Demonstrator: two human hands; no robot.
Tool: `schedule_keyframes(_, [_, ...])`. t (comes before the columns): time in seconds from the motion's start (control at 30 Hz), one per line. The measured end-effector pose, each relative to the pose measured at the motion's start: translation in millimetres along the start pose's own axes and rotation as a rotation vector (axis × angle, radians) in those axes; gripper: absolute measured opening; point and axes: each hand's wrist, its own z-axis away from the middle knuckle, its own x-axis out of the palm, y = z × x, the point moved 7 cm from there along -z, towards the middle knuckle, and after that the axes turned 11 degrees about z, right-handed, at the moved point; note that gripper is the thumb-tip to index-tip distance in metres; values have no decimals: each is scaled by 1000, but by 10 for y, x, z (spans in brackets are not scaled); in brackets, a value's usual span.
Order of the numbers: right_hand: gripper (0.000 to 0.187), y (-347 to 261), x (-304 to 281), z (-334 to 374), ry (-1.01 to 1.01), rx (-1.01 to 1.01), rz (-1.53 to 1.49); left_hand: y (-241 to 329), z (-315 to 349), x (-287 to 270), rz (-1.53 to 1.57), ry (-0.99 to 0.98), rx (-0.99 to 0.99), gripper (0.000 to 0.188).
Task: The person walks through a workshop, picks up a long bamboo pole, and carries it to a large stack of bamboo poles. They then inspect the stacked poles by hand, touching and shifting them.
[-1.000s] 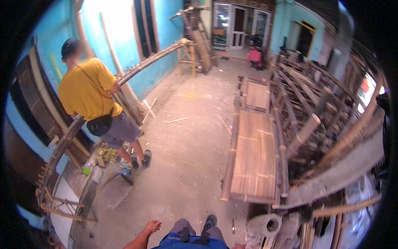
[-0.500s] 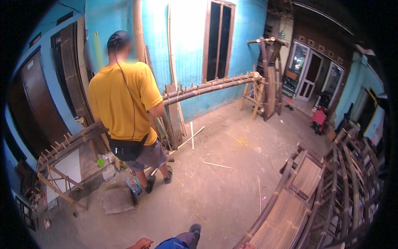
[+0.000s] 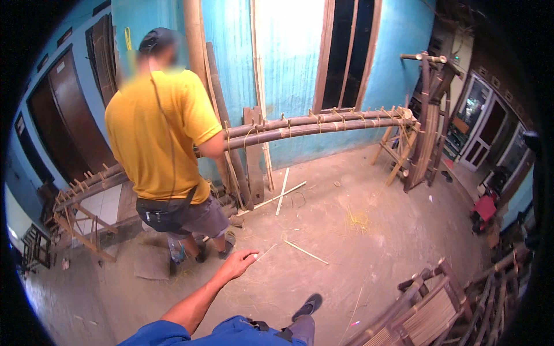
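My left hand [image 3: 240, 265] reaches forward over the floor at the lower middle, its fingers loosely bent and nothing visible in them. A thin stick [image 3: 266, 252] shows on the floor just beyond its fingertips. My right hand is out of view. Ahead and to the left, a person in a yellow shirt [image 3: 158, 132] stands with their back to me at a long bamboo frame [image 3: 323, 127]. Pegs rise along its two dark poles, and a wooden trestle [image 3: 398, 153] holds up its right end. The person's own hands are hidden.
Bamboo sticks [image 3: 306, 252] and yellow fibre scraps [image 3: 358, 219] litter the concrete floor. A slatted bamboo piece [image 3: 424, 311] lies at lower right beside stacked bamboo frames [image 3: 496, 305]. Another bamboo frame [image 3: 426, 115] stands upright near the blue wall [image 3: 288, 69]. A pink-red motorbike [image 3: 485, 207] is parked far right.
My left hand has risen from the lower edge and moved forward. The view has swung left and closer to the person and bamboo frame. My right hand has left the picture.
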Motion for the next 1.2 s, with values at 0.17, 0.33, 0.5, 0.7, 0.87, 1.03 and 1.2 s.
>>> schedule_keyframes(0.17, [27,-1316,-1286,-1180,68,-30,-42,920,-719,655,40,15,11,44])
schedule_keyframes(0.33, [29,-3037,-2414,-2217,216,-157,-163,1361,-1367,588,26,158,36,44])
schedule_keyframes(0.5, [28,-4162,-2462,-2903,190,-284,-250,1599,-2388,-203,378,493,191,36])
schedule_keyframes(0.7, [33,-4079,-1365,-3498,68,-362,43,1947,-3928,-1757,611,867,402,40])
schedule_keyframes(0.87, [28,-4296,-699,-2723,206,-1236,877,1780,-5389,-3189,546,1027,237,47])
schedule_keyframes(1.03, [24,-4707,-341,-3063,-181,-198,203,1318,-6263,-4364,278,1224,0,62])
schedule_keyframes(1.2, [26,-5099,-510,-2819,-183,79,-178,842,-6656,-4712,386,1268,-179,76])
